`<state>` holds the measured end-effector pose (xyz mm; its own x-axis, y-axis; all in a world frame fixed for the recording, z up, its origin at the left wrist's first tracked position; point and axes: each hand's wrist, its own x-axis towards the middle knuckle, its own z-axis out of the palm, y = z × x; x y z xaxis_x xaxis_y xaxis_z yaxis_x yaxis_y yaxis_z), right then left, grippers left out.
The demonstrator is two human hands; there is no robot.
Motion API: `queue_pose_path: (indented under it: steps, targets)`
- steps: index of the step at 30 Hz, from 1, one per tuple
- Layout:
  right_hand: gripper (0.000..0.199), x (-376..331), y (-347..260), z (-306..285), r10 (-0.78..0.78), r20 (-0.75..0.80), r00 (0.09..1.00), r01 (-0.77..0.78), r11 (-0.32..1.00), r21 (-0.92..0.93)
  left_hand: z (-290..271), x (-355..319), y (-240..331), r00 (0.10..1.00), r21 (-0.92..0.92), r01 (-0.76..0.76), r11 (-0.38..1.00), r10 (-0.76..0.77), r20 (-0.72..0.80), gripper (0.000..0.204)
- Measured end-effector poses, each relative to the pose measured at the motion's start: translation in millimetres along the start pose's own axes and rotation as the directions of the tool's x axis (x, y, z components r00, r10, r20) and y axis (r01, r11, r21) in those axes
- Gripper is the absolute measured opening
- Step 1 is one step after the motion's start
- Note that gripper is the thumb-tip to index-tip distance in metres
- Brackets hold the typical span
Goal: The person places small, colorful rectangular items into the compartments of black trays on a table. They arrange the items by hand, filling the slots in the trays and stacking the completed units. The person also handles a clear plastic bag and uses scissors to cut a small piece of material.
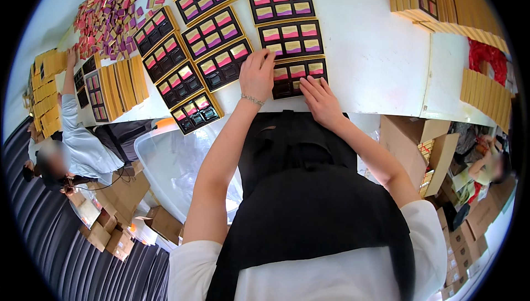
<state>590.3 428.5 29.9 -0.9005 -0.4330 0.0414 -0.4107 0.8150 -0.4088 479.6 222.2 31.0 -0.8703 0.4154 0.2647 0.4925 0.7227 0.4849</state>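
Observation:
Gold-edged boxes with black six-compartment trays stand in slanted columns on the white table. Small flat wrapped pieces, pink and gold or purple and gold, fill some of them. My right hand [321, 101] lies over the nearest tray [283, 89] of the right column, its fingers stretched out and fingertips touching a gold piece in the front row. Pink pieces sit in that tray's back row. My left hand [257, 75], with a bracelet at the wrist, is beside this column. Its fingers are pinched together at the left edge of the full tray [291, 37] behind; what they hold is hidden.
A heap of wrapped pieces [113, 14] covers the far left. Stacked gold boxes [124, 83] stand left, more gold boxes [458, 3] at right. A clear plastic bin [165, 154] and an opened carton [406, 141] sit below the table edge. A co-worker [83, 141] reaches in at left; another person [486, 163] is at right.

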Motion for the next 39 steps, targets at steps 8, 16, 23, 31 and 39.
queue_pose_path:
  steps: [8, 16, 23, 31, 39]
  targets:
    - [0.056, 4.5, 2.0, -8.9, -0.029, 0.146, 0.989, 0.044, 0.994, -0.100, -0.9, -9.7, -10.3, 0.911, 0.231, -0.157, 0.960, 0.051, 0.408, 0.077]
    - [0.057, 14.3, -3.6, -15.2, -0.032, 0.223, 0.974, 0.066, 0.987, -0.145, 6.2, -13.7, -16.9, 0.916, 0.217, -0.118, 0.969, 0.022, 0.401, 0.079]
    - [0.052, 31.0, -9.5, -31.7, -0.018, 0.354, 0.935, 0.073, 0.987, -0.141, -36.2, 32.2, -50.3, 0.950, 0.453, -0.052, 0.890, -0.096, 0.298, 0.067]
    - [0.040, 255.1, -40.2, -50.3, -0.235, -0.164, 0.958, 0.248, 0.967, 0.063, -157.1, 125.5, -369.0, 0.718, 0.229, 0.693, 0.684, -0.626, -0.304, 0.029]
    - [0.033, 596.6, -73.3, 87.3, -0.445, -0.087, 0.891, 0.451, 0.890, 0.069, -151.3, 147.6, -429.2, 0.898, 0.133, 0.440, 0.888, -0.435, -0.069, 0.045]
